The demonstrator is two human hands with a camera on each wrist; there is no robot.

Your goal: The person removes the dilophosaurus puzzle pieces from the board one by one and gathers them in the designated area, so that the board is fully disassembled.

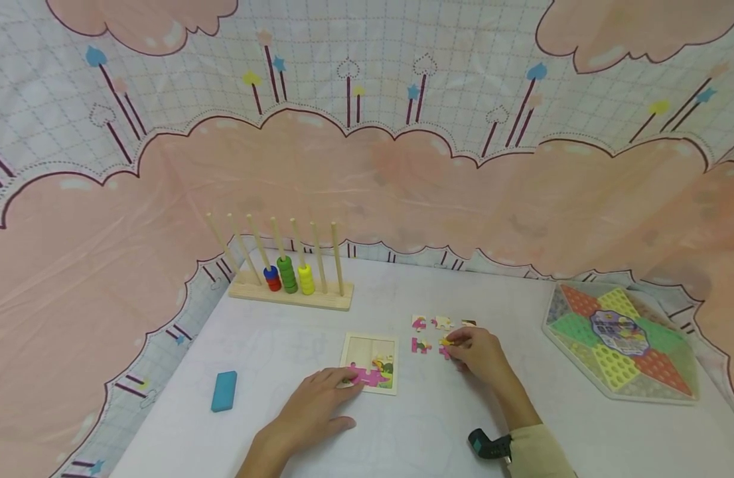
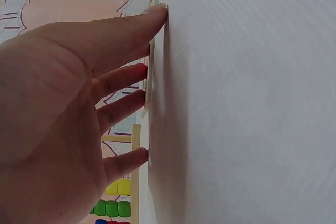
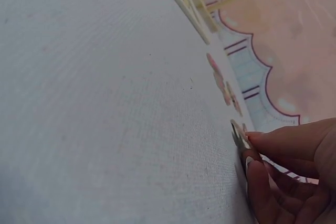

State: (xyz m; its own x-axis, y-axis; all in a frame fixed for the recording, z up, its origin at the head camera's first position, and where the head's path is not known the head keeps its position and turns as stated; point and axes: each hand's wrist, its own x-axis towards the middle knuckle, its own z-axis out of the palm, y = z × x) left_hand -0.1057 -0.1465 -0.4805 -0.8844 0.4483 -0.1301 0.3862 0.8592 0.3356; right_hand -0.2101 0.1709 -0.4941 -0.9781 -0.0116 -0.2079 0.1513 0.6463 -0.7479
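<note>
My left hand lies with extended fingers on the lower left edge of a wooden puzzle tray. In the left wrist view, that hand's fingertips touch the tray's edge, thumb apart. Joined pink and green pieces fill the tray's lower part; above them bare wood shows. To the right of the tray, my right hand pinches a yellow and pink puzzle piece between thumb and fingers, tilted up at the table surface. Several loose puzzle pieces lie beside it, one partly hidden behind the hand.
A wooden peg stand with blue, red, green and yellow beads is at the back left. A blue block lies at the left. At the right lies a hexagonal multicoloured board. A black device sits by the right sleeve.
</note>
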